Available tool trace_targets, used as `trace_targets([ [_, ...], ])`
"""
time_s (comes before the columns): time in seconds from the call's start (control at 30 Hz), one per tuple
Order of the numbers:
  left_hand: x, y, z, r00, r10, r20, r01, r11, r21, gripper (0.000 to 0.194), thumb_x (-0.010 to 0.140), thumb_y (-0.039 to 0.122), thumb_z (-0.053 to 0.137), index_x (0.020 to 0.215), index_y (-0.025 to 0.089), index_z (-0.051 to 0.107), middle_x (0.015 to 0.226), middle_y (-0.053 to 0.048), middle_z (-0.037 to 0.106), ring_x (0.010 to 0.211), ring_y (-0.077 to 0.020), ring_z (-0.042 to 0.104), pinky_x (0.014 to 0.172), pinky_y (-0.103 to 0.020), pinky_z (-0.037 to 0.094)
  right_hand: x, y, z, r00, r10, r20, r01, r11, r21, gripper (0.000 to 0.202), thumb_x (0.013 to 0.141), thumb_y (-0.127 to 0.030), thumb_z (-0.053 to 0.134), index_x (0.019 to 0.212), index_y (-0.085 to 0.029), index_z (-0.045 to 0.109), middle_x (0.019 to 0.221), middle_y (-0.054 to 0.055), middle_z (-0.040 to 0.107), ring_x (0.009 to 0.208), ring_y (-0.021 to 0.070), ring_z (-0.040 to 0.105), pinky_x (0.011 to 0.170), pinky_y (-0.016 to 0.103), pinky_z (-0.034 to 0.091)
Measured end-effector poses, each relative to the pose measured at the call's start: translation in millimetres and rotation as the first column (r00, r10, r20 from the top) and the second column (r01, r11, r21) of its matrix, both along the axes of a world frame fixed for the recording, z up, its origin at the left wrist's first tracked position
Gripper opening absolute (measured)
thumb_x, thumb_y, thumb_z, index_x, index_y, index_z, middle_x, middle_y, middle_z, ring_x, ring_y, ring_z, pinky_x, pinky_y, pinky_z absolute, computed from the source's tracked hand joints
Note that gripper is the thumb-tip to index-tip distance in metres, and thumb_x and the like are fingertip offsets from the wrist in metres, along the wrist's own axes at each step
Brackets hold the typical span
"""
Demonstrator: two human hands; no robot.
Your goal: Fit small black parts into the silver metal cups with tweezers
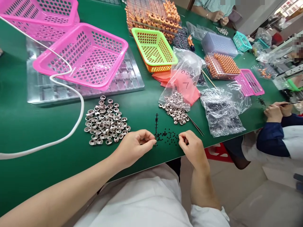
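Note:
My left hand (136, 145) pinches the lower part of a thin black plastic sprue (156, 122) with short side stubs, held about upright over the table. Small black pieces (169, 137) lie scattered between my hands. Over their right side, my right hand (192, 145) has thumb and forefinger pressed together; whatever is between them is too small to make out. Left of my left hand spreads a group of small silver cup-shaped parts (107, 123). More silver cups (177, 110) spill from a clear plastic bag (187, 67), with metal tweezers (196, 126) beside them.
Pink baskets (82, 78) stand on a silver moulded tray (132, 85) at left, crossed by a white cable (81, 107). A green basket (155, 60), trays of orange parts (151, 19) and clear bags (220, 110) lie farther back. Co-workers' hands (273, 112) are at right and far back.

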State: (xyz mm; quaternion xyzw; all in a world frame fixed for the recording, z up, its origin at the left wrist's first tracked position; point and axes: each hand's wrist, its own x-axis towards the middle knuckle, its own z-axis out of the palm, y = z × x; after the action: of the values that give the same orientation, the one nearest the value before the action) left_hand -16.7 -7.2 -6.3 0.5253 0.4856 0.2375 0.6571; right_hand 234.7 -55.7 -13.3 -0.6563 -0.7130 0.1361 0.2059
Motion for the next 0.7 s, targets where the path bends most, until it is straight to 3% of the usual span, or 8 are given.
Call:
trace_targets([
  [0.27,-1.4,0.5,0.7,1.0,0.003,-0.03,-0.003,1.0,0.0,0.022,0.079,0.04,0.067,0.077,0.017,0.067,0.07,-0.001,0.068,0.066,-0.0158,0.063,0.061,-0.025,0.047,-3.0,-2.9,-10.0,0.981,0.03,0.19,-0.067,0.979,0.191,0.017,0.092,-0.008,0.048,0.089,-0.02,0.059,0.081,0.003,0.062,0.075,0.0156,0.058,0.069,0.027,0.044],
  [0.5,-1.2,2.5,-1.9,1.0,0.0,-0.028,-0.001,1.0,-0.012,0.023,0.079,0.041,0.068,0.078,0.017,0.067,0.07,-0.001,0.068,0.065,-0.0152,0.062,0.061,-0.024,0.046,-3.3,-0.5,-9.1,0.949,-0.031,0.315,-0.037,0.977,0.209,0.018,0.09,-0.008,0.05,0.08,-0.02,0.058,0.074,0.001,0.06,0.069,0.0152,0.056,0.063,0.027,0.041],
  [0.6,-1.5,2.4,-2.0,1.0,0.009,-0.011,-0.009,1.0,-0.018,0.022,0.079,0.04,0.069,0.078,0.018,0.067,0.071,-0.001,0.068,0.066,-0.0152,0.062,0.061,-0.024,0.047,-3.5,-1.8,-6.4,0.963,-0.077,0.258,0.014,0.972,0.236,0.016,0.09,-0.009,0.051,0.082,-0.02,0.059,0.075,0.002,0.06,0.068,0.0148,0.055,0.064,0.027,0.042],
  [0.7,-0.8,1.3,-0.4,0.999,0.018,0.036,-0.017,0.999,-0.04,0.021,0.078,0.038,0.07,0.078,0.018,0.067,0.071,0.0,0.067,0.067,-0.0151,0.063,0.062,-0.024,0.048,-11.0,-5.9,-0.6,0.997,-0.056,0.046,0.043,0.971,0.234,0.012,0.092,-0.011,0.054,0.089,-0.02,0.061,0.079,0.001,0.06,0.066,0.0132,0.054,0.066,0.027,0.046],
])
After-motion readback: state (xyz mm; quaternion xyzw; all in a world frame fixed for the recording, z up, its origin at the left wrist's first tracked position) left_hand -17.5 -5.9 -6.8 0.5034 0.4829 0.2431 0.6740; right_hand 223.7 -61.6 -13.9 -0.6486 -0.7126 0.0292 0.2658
